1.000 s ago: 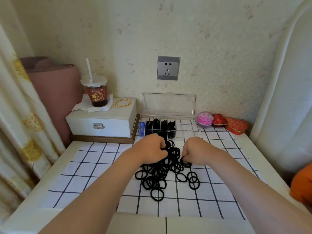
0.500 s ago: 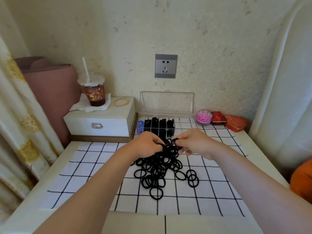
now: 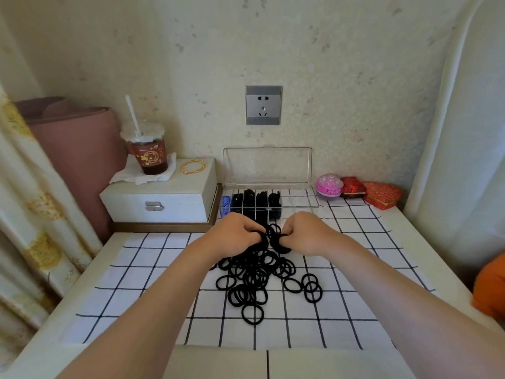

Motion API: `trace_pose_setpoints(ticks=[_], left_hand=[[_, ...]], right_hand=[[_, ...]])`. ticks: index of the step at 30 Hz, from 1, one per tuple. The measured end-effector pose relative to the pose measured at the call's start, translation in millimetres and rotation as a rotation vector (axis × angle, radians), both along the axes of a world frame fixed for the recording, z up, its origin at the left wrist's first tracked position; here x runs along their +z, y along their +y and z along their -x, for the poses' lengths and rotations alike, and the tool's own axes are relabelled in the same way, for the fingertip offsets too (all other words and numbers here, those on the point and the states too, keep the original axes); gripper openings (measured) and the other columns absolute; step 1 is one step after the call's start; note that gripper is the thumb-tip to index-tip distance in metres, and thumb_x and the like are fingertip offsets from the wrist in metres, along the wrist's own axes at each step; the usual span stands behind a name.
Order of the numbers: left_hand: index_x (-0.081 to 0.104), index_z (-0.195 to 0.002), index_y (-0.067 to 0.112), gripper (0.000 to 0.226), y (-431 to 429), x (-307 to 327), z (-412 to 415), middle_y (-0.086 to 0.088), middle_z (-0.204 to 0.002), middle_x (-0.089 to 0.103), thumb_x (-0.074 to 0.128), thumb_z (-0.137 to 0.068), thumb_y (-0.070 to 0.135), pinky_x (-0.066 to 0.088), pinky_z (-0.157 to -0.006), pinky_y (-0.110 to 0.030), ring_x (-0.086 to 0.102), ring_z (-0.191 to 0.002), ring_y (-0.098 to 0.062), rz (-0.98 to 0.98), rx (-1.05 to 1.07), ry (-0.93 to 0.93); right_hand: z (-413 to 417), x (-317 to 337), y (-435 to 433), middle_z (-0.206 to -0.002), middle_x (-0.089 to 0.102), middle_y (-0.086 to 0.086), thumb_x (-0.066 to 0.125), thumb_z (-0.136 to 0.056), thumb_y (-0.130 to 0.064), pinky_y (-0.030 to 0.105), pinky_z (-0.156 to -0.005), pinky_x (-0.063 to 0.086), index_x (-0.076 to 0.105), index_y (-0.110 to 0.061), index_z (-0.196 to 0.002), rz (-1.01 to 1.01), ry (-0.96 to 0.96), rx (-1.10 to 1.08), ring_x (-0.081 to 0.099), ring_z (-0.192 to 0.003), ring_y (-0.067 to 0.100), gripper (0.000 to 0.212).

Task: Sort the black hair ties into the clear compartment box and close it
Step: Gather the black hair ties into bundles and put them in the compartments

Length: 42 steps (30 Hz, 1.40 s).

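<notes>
Papered wall, a small white table (image 3: 213, 362) with a checked cloth (image 3: 128, 280) over it, and just the head view to go on.

A second ago the two hands were apart, each digging into the far side of the pile of hair ties (image 3: 254, 280). Now they've come together, nearly knuckle to knuckle, at the pile's far edge, right in front of the compartment box (image 3: 300, 199). The left hand (image 3: 240, 233) has its fingers curled round a dark bunch of ties. The right hand (image 3: 303, 232) is curled in too and pinching some loops, with one ring poking up between the two. The fingertips are tucked under, so I can't tell how many ties each hand has.

Everything else is still heaped in the middle of the cloth, with a few strays toward its near and right sides. The box sits at the table's far edge against the wall, with its lid (image 3: 267, 165) standing up. Its left compartments are packed with black, there's something blue at the very left end, and the right ones look bare.

My guess is they're merging two grabs into one handful for the next free compartment. There's plenty left on the cloth, so closing the lid is a long way off.
</notes>
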<state>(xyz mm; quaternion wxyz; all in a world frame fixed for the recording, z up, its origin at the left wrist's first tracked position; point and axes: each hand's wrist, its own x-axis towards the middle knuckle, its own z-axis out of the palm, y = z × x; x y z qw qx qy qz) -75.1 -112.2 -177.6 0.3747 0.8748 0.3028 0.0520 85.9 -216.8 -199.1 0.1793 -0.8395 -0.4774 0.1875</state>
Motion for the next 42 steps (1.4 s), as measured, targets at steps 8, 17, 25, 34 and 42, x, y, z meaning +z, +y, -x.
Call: trace_pose_setpoints(ticks=[8,17,25,34,42], left_hand=[[0.069,-0.116,0.025,0.028,2,-3,-4,0.006,-0.093,0.065,0.062,-0.091,0.014,0.058,-0.082,-0.026,0.070,-0.082,-0.011,0.051,0.140,-0.151],[0.074,-0.102,0.018,0.017,-1,-4,-6,-0.005,-0.089,0.073,0.066,-0.090,0.009,0.056,-0.059,-0.015,0.073,-0.069,-0.011,0.168,0.219,-0.258],[0.077,-0.098,0.018,0.012,-6,2,-10,0.000,-0.092,0.074,0.070,-0.089,0.016,0.059,-0.068,-0.020,0.071,-0.078,-0.007,0.426,0.172,-0.334],[0.068,-0.111,0.005,0.025,-4,9,-7,-0.008,-0.093,0.069,0.050,-0.098,0.015,0.057,-0.085,-0.033,0.066,-0.087,-0.017,0.907,0.073,-0.340],[0.068,-0.120,0.009,0.025,-2,1,-7,-0.007,-0.109,0.072,0.057,-0.097,0.009,0.055,-0.082,-0.024,0.068,-0.092,-0.009,0.784,0.019,-0.311]], right_hand=[[-10,31,-19,-0.086,0.077,0.007,0.070,-0.088,-0.014,0.029,-0.061,0.056,0.073,-0.015,-0.090,-0.247,0.384,-0.135,0.076,-0.073,0.018,0.004],[-6,35,-26,-0.096,0.075,0.013,0.062,-0.094,-0.007,0.034,-0.065,0.059,0.069,-0.005,-0.101,-0.229,0.608,-0.102,0.075,-0.079,0.021,0.010],[18,41,-17,-0.086,0.073,0.018,0.060,-0.096,-0.006,0.029,-0.057,0.058,0.067,-0.001,-0.105,-0.304,0.949,-0.044,0.070,-0.067,0.022,0.012],[19,34,-14,-0.078,0.072,0.014,0.067,-0.090,-0.006,0.035,-0.060,0.061,0.068,0.001,-0.104,-0.333,0.745,-0.205,0.069,-0.058,0.020,0.016],[22,35,-13,-0.086,0.068,0.008,0.074,-0.082,-0.015,0.029,-0.050,0.055,0.067,-0.010,-0.102,-0.330,0.553,-0.204,0.064,-0.056,0.013,0.022]])
